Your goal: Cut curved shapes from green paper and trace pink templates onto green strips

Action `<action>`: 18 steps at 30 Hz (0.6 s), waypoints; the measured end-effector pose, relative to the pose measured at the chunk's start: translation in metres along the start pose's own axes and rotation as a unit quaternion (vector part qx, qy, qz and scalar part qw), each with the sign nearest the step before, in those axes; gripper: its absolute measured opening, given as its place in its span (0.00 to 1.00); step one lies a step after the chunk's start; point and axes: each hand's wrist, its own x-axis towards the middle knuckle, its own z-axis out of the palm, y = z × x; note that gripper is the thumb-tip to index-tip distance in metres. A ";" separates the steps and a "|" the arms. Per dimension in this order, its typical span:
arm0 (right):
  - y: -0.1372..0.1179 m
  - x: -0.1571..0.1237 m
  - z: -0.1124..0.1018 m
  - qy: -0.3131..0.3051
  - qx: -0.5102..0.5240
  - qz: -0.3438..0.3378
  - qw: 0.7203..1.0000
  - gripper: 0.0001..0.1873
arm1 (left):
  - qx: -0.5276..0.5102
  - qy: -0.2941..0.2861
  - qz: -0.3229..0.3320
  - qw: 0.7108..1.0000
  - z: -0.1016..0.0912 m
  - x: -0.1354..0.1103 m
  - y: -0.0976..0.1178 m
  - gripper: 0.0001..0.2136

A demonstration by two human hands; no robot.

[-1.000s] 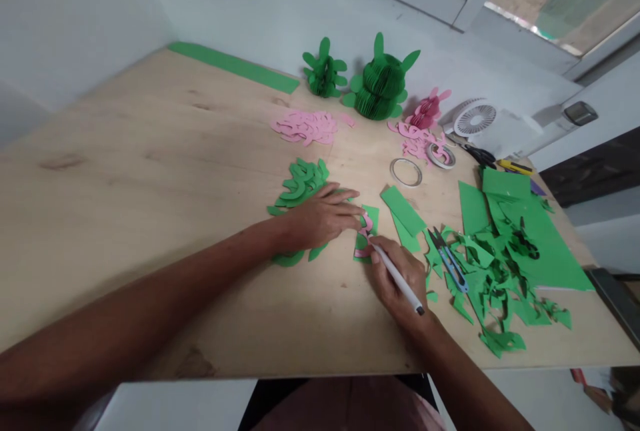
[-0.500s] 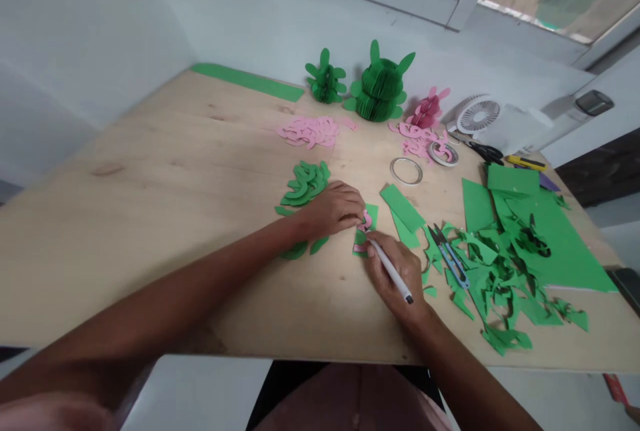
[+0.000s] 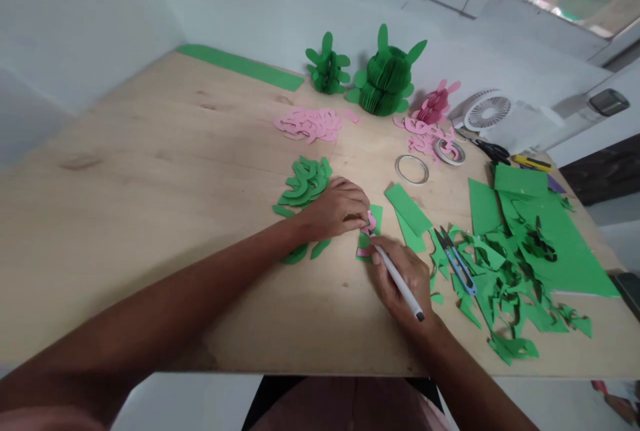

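Observation:
My right hand [image 3: 406, 274] grips a white pen [image 3: 400, 284] with a dark end; its tip is down by a curved pink paper cutout [image 3: 367, 252]. The cutout lies on a green paper strip [image 3: 377, 215]. My left hand [image 3: 343, 207] has its fingers bent together, and the fingertips press the upper end of the cutout against the strip. Part of the cutout is hidden under those fingers. Just beyond my left hand is a pile of curved green paper pieces [image 3: 303, 184], and a few more lie under its wrist.
Green paper scraps [image 3: 505, 284] and blue thread snips [image 3: 457, 264] lie to the right. Two green strips [image 3: 407, 209] and a tape roll [image 3: 412, 169] lie nearer. Pink cutouts [image 3: 310, 125], green paper figures [image 3: 386, 81] and a white fan [image 3: 487, 112] stand or lie toward the wall.
The view has shifted slightly. The pen and my right hand have moved a little along the pink cutout's edge; my left hand keeps its hold.

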 end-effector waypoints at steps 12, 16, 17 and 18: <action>-0.003 0.001 -0.004 0.000 0.082 0.064 0.995 0.10 | -0.001 0.006 0.001 1.000 0.001 -0.001 -0.001 0.04; -0.006 0.003 -0.007 0.045 0.193 0.148 0.969 0.09 | -0.004 0.007 0.005 1.000 0.001 -0.001 -0.001 0.03; -0.007 0.004 -0.008 0.051 0.207 0.164 0.963 0.08 | -0.006 0.007 0.007 1.000 0.001 -0.001 -0.001 0.03; -0.007 0.006 -0.007 0.055 0.216 0.178 0.958 0.07 | -0.008 0.008 0.010 1.000 0.001 -0.001 -0.001 0.03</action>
